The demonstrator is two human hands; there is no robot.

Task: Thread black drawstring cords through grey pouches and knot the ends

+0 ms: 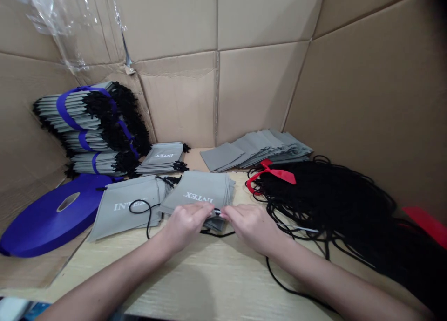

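- Grey fabric drawstring bags, stacked [197, 190]: on the worktop [167, 276], under the hands; light, soft, limp; best held along the near edge. Print upside down to the wearer; long axis runs crosswise.
- Left hand [185, 225], right hand [253, 228]: fingers [207, 210] drawn narrow, pinching a small pale tip [217, 212] at the stack's near edge.
- Black cord heap [324, 200]: right.
- Violet ribbon reel [52, 216]: left.

A wood-grain table [223, 283] carries grey INTEX pouches [195, 190], a purple ribbon roll [52, 216] and tangled black cord [324, 200].
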